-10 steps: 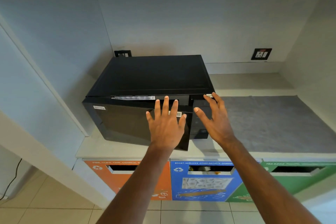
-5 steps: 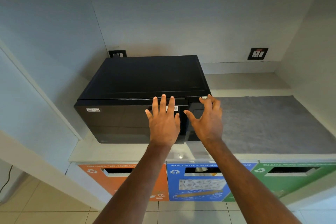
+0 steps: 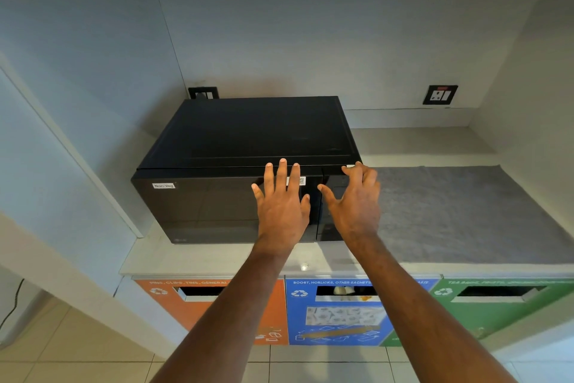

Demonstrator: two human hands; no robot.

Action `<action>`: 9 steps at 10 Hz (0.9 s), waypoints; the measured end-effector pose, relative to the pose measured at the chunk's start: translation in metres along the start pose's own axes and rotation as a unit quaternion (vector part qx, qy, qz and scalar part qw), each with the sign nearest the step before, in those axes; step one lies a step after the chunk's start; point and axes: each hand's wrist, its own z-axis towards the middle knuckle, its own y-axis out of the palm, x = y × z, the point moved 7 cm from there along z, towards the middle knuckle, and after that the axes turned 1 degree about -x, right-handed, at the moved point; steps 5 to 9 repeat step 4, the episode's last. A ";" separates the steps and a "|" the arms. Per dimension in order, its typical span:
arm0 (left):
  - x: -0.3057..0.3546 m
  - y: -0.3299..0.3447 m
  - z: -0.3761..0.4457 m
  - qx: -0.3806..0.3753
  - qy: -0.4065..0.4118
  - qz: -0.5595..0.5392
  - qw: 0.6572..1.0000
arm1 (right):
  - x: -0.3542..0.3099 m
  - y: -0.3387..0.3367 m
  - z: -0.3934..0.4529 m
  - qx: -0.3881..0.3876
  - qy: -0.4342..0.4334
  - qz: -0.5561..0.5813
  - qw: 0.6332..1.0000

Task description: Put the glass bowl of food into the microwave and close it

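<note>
A black microwave (image 3: 242,146) stands on a pale counter (image 3: 217,255), its dark door flush with the body. A small white label sits at the door's top left. My left hand (image 3: 281,205) lies flat on the right part of the door, fingers spread. My right hand (image 3: 354,202) rests over the control panel at the microwave's right end, fingers bent at the top corner. The glass bowl of food is hidden from view.
A grey mat (image 3: 459,211) covers the counter to the right of the microwave. Wall sockets sit behind it (image 3: 203,92) and at the right (image 3: 439,94). Orange (image 3: 214,305), blue (image 3: 338,311) and green (image 3: 497,302) recycling bins line the front below the counter.
The microwave door swung from partly open to flush with the body under my left hand. My right hand moved in onto the control panel's top corner.
</note>
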 end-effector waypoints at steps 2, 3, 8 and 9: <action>-0.008 0.004 -0.024 0.035 0.066 0.028 0.997 | 0.007 -0.007 -0.018 -0.046 -0.051 0.062 0.996; -0.015 0.015 -0.044 0.039 0.064 0.039 0.996 | 0.023 -0.009 -0.037 -0.056 -0.047 0.067 0.995; -0.022 0.040 -0.075 -0.002 0.051 0.049 0.997 | 0.046 -0.011 -0.062 -0.076 -0.034 0.042 0.996; -0.022 0.040 -0.075 -0.002 0.051 0.049 0.997 | 0.046 -0.011 -0.062 -0.076 -0.034 0.042 0.996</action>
